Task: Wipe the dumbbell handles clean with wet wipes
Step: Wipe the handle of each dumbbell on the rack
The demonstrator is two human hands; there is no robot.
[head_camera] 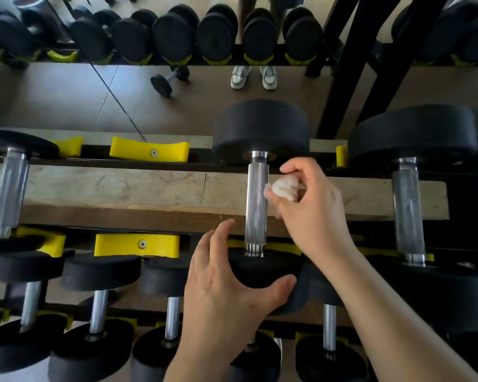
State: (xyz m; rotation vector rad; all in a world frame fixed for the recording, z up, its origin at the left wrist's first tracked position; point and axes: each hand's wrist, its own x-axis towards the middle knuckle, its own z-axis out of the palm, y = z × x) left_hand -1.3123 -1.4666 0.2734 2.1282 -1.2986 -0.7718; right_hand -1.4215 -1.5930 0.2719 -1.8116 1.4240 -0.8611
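A black dumbbell lies on the upper rack row with its knurled steel handle (pixel 256 199) pointing away from me. My right hand (pixel 309 208) pinches a crumpled white wet wipe (pixel 283 188) just right of the handle, the wipe touching its side. My left hand (pixel 226 288) grips the near black head (pixel 262 268) of the same dumbbell, thumb under its right side and fingers over its left. The far head (pixel 261 128) rests on the back rail.
More dumbbells sit left (pixel 10 186) and right (pixel 407 205) on the same row, and a lower row (pixel 100 307) holds several smaller ones. Yellow cradles (pixel 149 148) mark bare rack slots. A mirror behind shows a loose dumbbell (pixel 170 78) on the floor.
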